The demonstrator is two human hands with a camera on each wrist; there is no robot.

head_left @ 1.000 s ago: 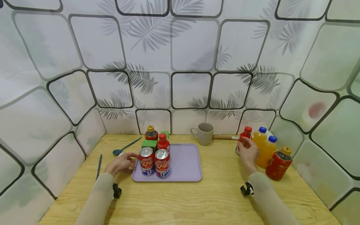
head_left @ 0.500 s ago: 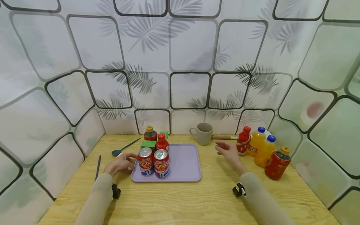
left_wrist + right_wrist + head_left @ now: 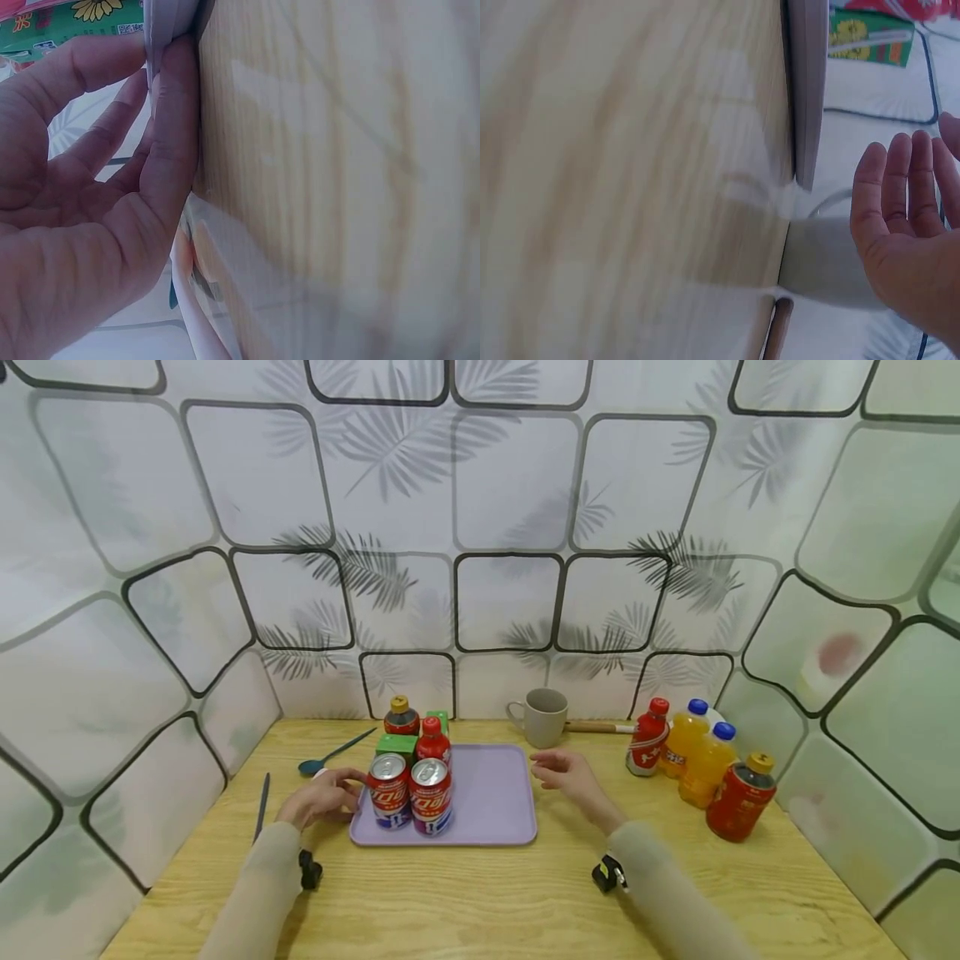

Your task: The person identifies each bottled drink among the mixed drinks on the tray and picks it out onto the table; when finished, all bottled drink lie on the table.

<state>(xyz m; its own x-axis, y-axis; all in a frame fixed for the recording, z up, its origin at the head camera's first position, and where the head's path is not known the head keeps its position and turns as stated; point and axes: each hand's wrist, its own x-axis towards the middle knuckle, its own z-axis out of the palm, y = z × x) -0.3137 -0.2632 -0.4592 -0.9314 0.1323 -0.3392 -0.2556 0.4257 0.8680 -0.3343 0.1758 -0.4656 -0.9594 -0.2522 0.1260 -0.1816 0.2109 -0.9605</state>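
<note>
A lilac tray (image 3: 491, 795) lies mid-table. Two red soda cans (image 3: 432, 797) stand at its front left, with a red bottle (image 3: 433, 743), green cartons (image 3: 396, 744) and a yellow-capped dark bottle (image 3: 401, 720) behind them. My left hand (image 3: 324, 797) pinches the tray's left edge; in the left wrist view the rim (image 3: 159, 37) sits between thumb and fingers. My right hand (image 3: 576, 779) hovers just beyond the tray's right edge, holding nothing. In the right wrist view its fingers (image 3: 911, 176) are loosely extended near the tray's side (image 3: 808, 90).
A grey mug (image 3: 544, 718) stands behind the tray, beside a wooden handle (image 3: 596, 727). At right are a red bottle (image 3: 648, 739), two orange-juice bottles (image 3: 707, 768) and a yellow-capped bottle (image 3: 740, 799). A blue spoon (image 3: 337, 752) and a dark stick (image 3: 262, 806) lie at left.
My right hand has left the red bottle at right, which stays standing there, and has moved left to the tray's right edge. My left hand has stayed at the tray's left edge.
</note>
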